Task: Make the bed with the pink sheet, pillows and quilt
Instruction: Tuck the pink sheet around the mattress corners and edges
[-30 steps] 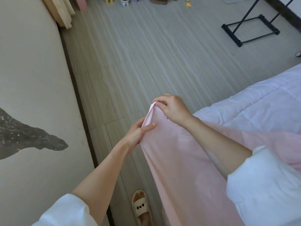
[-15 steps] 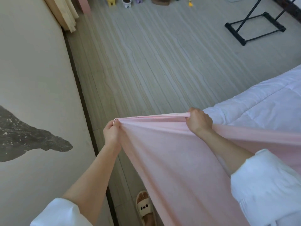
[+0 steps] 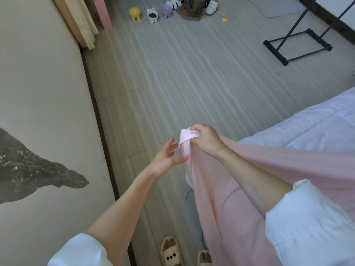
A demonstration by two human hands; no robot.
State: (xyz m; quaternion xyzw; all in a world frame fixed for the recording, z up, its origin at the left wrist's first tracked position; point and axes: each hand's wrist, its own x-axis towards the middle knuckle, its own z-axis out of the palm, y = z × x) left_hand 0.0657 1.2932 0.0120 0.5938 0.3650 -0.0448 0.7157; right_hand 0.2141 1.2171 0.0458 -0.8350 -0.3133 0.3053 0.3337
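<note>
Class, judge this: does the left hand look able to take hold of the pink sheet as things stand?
Probably yes. The open left hand is right beside the pink sheet, which hangs from the right hand, with nothing between them.

My right hand bunches the pink sheet while my left opens beside it.

My right hand (image 3: 205,140) grips a gathered corner of the pink sheet (image 3: 226,198), which hangs down in front of me and trails back over my right forearm toward the white quilt (image 3: 311,129) on the bed at right. My left hand (image 3: 166,158) is spread, palm toward the cloth, its thumb tip touching the sheet's edge just below the bunched corner. Below I see my beige slippers (image 3: 171,250) on the grey plank floor (image 3: 192,83). Across the floor stand small pet bowls (image 3: 152,15), some shoes (image 3: 211,5) and a black rack base (image 3: 297,45). A cream wall (image 3: 38,93) with a dark patch runs along my left.
</note>
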